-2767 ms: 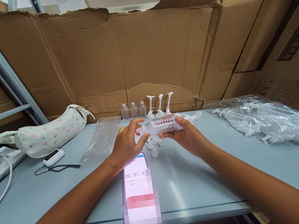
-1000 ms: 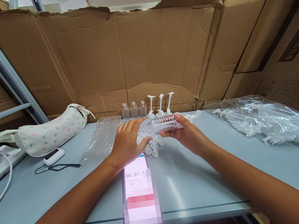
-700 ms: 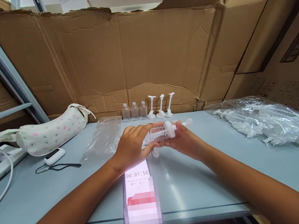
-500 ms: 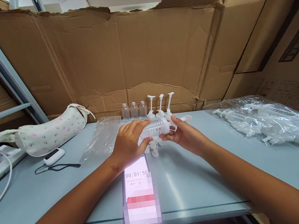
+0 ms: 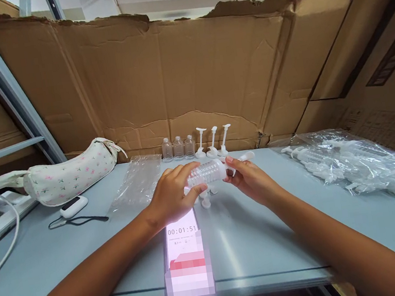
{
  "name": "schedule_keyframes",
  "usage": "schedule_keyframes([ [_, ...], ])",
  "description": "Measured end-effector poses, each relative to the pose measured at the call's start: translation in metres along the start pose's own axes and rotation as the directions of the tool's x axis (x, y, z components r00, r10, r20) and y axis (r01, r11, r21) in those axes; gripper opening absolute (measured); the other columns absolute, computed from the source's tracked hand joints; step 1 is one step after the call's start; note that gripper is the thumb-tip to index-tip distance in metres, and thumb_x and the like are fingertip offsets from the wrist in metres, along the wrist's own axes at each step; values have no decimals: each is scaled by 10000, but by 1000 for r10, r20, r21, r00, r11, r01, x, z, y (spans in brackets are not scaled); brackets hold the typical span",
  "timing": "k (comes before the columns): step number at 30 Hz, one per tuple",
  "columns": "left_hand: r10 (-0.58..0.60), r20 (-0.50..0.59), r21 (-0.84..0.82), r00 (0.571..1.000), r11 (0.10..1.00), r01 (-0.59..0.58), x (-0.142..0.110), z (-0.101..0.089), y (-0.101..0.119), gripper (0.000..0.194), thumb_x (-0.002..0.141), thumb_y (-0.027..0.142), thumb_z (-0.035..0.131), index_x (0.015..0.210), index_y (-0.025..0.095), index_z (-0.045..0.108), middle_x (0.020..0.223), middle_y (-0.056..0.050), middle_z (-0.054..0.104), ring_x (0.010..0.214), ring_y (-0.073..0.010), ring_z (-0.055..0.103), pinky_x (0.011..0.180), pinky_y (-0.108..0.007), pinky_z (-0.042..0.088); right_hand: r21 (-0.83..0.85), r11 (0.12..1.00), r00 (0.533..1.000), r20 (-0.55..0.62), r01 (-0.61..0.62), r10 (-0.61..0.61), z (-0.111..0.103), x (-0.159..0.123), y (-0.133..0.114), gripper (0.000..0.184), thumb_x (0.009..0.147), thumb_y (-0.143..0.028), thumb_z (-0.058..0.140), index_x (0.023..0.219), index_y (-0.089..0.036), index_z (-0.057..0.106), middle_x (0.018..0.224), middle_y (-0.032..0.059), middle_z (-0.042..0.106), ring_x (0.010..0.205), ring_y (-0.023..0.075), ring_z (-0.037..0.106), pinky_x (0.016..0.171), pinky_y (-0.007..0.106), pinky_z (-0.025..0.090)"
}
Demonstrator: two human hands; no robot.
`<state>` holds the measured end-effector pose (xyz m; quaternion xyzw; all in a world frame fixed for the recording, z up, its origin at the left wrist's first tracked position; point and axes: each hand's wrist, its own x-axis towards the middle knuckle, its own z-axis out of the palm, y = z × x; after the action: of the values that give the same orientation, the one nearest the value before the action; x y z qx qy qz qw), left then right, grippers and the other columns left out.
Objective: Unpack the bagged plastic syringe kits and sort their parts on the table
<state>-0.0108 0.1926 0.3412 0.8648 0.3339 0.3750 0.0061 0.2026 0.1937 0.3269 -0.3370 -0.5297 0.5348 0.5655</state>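
Clamped over a ribbed clear plastic bottle (image 5: 206, 172), the left hand (image 5: 173, 195) holds it on its side just above the pale blue table (image 5: 278, 254); the right hand (image 5: 251, 179) pinches a white pump (image 5: 238, 162) near the bottle's neck, though whether it is seated cannot be told; both hands turn inward, wrists low; three capless bottles (image 5: 178, 148) and three white pumps (image 5: 212, 142) stand unjoined behind; loose white parts (image 5: 205, 202) lie beneath; a plastic bag of further parts (image 5: 354, 165) lies right.
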Motion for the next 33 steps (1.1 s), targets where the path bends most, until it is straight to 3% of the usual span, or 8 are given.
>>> schedule_keyframes([
  [6,-129,-40,-198,991,973,119,1,3,0,491,750,337,686,1171,229,456,1051,-55,655,819,-185,632,742,-349,510,36,995,996,-1,92,-92,1,1,-5,273,806,-467,621,840,-204,687,704,3,592,609,106,510,566,241,448],
  [10,-242,-122,-243,963,947,208,6,-6,-3,410,732,364,696,1036,223,460,1020,-50,623,840,-184,615,733,-338,511,143,983,984,-147,120,-99,-9,9,-13,316,780,-534,619,827,-222,642,768,5,627,622,115,556,560,251,482],
  [13,-255,-150,-205,955,953,222,15,-17,-11,372,734,307,699,1024,226,481,1037,-26,602,822,-162,597,777,-348,502,81,953,911,-325,292,-252,-33,18,-24,316,744,-553,645,781,-242,603,759,-11,624,612,115,553,546,254,476],
  [16,-214,-146,-113,966,973,199,27,-25,-25,341,735,225,683,1044,243,541,1111,-13,550,829,-142,581,834,-353,488,-290,880,787,-402,376,-469,-65,26,-33,375,781,-597,560,782,-226,616,709,9,613,571,128,532,534,273,442],
  [18,-216,-121,-12,969,976,216,35,-26,-36,352,748,202,654,1084,261,569,1127,-17,516,853,-151,582,848,-350,484,-607,758,740,-390,240,-547,-85,30,-35,437,818,-601,486,820,-190,636,683,35,617,553,146,530,531,285,418],
  [20,-253,-59,144,966,955,259,43,-25,-47,402,760,195,625,1149,278,566,1120,-33,506,866,-179,593,835,-354,484,-843,537,750,-367,-18,-551,-99,32,-33,474,874,-555,392,846,-157,648,659,58,626,579,172,561,550,289,399],
  [24,-321,83,419,943,870,259,58,-23,-68,495,784,190,554,1263,296,484,1141,-76,503,902,-254,614,778,-371,488,-925,158,812,-378,-344,-445,-110,35,-23,477,885,-496,381,770,-136,670,704,120,665,704,243,614,568,291,344],
  [33,-497,71,465,865,783,412,89,-11,-113,520,758,235,577,1257,213,428,1173,-145,504,1008,-319,593,823,-399,471,-925,76,864,-374,-371,-337,-111,42,-7,356,850,-467,462,825,-192,685,872,78,715,777,219,632,570,266,329],
])
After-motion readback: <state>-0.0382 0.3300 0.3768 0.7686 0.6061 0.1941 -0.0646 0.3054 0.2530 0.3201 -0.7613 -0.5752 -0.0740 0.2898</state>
